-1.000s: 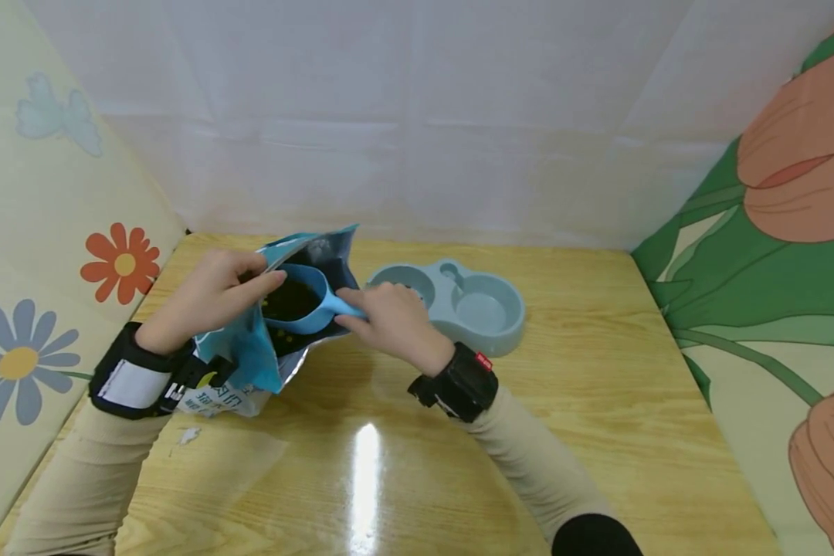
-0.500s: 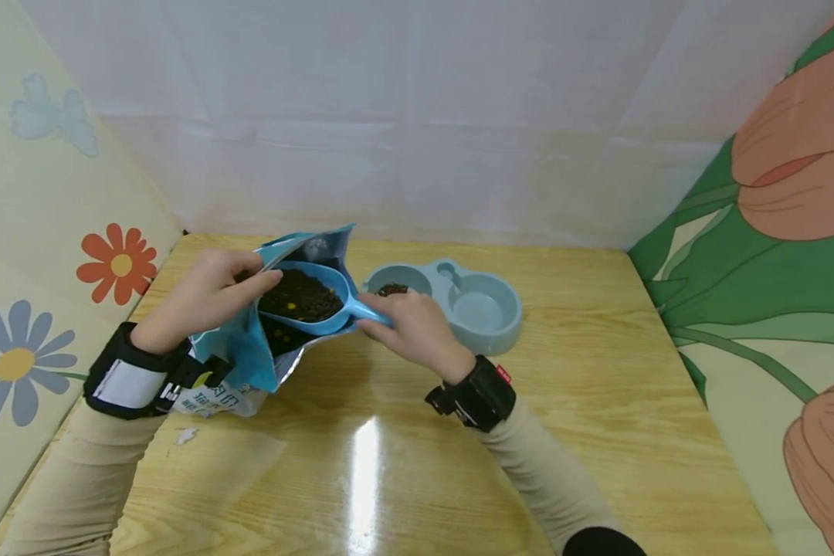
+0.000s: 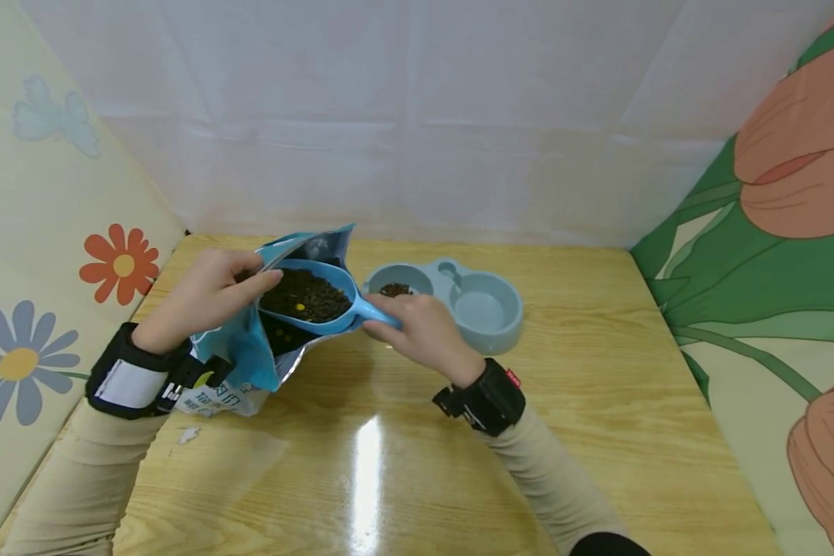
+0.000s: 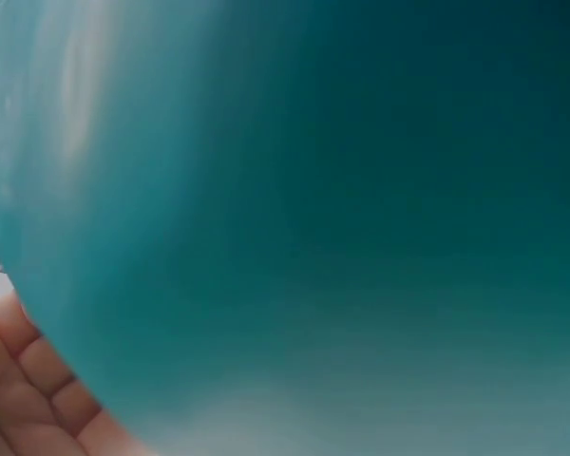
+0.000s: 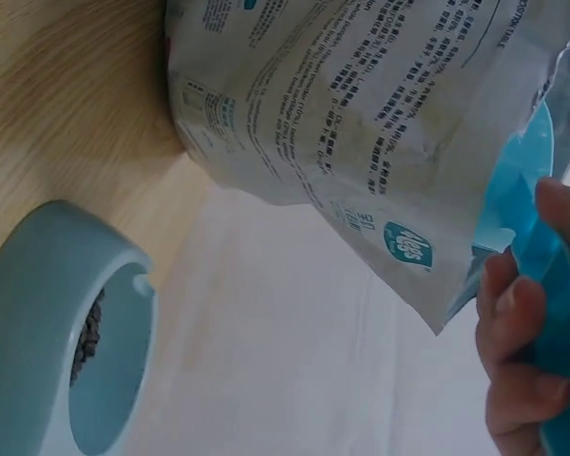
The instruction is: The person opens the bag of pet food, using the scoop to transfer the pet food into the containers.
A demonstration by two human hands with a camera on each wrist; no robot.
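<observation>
left hand: grip pinches the top edge of the blue bag, holding its mouth open
right hand: grip is wrapped round the handle of the blue scoop
scoop: heaped with dark kibble, sitting at the bag's mouth, just left of the bowl
bowl: double one on the wooden surface, a bit of kibble in its left half

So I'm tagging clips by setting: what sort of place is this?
Probably a staged pet-feeding corner: a wooden table closed in by flower-print panels and a white sheet, with a double pet bowl.
</observation>
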